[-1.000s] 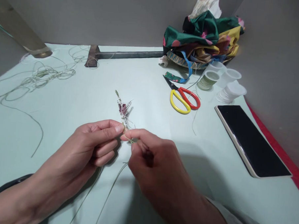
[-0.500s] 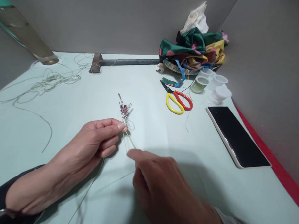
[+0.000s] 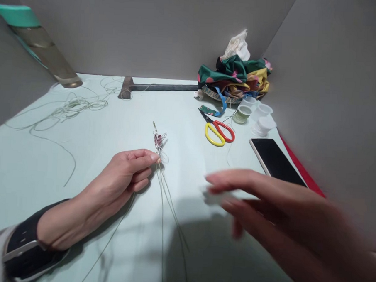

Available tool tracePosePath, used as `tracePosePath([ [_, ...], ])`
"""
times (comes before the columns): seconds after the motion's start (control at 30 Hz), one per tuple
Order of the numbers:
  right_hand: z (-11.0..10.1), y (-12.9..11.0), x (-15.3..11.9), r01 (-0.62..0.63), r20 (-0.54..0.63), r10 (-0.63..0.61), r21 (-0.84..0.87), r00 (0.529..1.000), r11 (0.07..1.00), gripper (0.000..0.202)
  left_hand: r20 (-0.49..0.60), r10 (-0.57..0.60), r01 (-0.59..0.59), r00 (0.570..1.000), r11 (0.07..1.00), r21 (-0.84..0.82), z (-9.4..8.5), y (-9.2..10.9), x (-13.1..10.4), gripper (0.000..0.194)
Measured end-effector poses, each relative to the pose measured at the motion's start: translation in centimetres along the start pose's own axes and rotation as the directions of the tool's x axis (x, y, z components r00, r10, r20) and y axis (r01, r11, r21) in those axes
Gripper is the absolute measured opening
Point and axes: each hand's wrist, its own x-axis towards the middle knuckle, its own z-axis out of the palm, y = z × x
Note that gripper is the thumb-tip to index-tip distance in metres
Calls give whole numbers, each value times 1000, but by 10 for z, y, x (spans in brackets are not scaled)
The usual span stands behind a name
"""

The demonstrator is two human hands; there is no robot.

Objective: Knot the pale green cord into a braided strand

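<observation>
Between the thumb and finger of my left hand (image 3: 130,171) is the near end of a small knotted cord piece (image 3: 157,146), with white thread and a dark red bit along it. Several thin green cords (image 3: 162,198) trail from the pinch towards me over the table. My right hand (image 3: 266,206) is raised off to the right, blurred by motion, its fingers apart with nothing between them. It is nearest to the phone (image 3: 276,161), which it partly covers. Beyond it lie scissors (image 3: 219,133) with one yellow and one red handle.
A hammer (image 3: 162,88) lies along the back, beside a heap of patterned cloth (image 3: 237,76). Clear plastic spools (image 3: 242,114) stand at the back right. At the left are a tangle of green cord (image 3: 74,107) and a leaning bottle with a green cap (image 3: 45,47).
My right hand has let go of the green cords and moved right, opening its fingers. The cords now lie loose towards me. My left hand keeps its pinch. The view has shifted slightly.
</observation>
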Motion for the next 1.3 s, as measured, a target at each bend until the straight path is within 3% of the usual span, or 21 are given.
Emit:
tracePosePath([
  [0.07,23,-8,39,-93,74,82,157,994,983,14,6,3,-3,1000,1000,5,0,0,-1,33],
  [0.13,47,-10,74,-143,226,73,311,971,940,15,10,2,-3,1000,1000,4,-1,0,-2,33],
  [0.27,78,-5,105,-245,379,59,466,924,850,16,18,-3,3,1000,1000,0,-2,-2,-1,34],
  [0.5,79,-2,103,-352,404,142,511,904,784,5,-25,-36,37,999,998,54,-3,-9,0,32],
  [0.6,77,-6,103,-381,391,196,481,899,790,13,-56,-44,48,997,995,84,-5,-10,-2,36],
  [0.83,76,-2,99,-242,263,121,495,957,835,15,-72,-50,59,996,991,118,-6,-10,-2,34],
  [1.0,77,0,98,-248,255,130,516,958,820,15,-64,-49,56,997,991,121,-4,-9,-1,32],
  [1.3,79,-5,95,-148,189,79,390,979,909,29,-37,-54,59,998,986,156,-8,-9,-3,36],
])
